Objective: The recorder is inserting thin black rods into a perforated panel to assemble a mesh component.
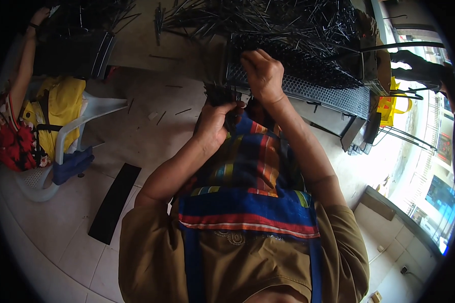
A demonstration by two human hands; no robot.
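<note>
My left hand [213, 125] is closed round a small bundle of thin black plastic-looking strips [216, 94], held upright above my lap. Its thumb lies across them; their exact kind cannot be made out. My right hand [266, 80] is raised to the right and a little farther off, fingers curled into a pinch. Whatever it may hold is hidden by the fingers. Just beyond it, a perforated grey tray [333, 95] carries dense rows of small black pieces [308, 63]. Behind that spreads a tangled heap of long thin black pieces [288, 17].
A striped apron [247, 209] covers my lap. At the left another person's arm [26, 63] reaches over a dark box, beside a pale plastic chair [78, 126]. A black flat strip [115, 202] lies on the tiled floor. A yellow bag [388, 108] hangs at the right.
</note>
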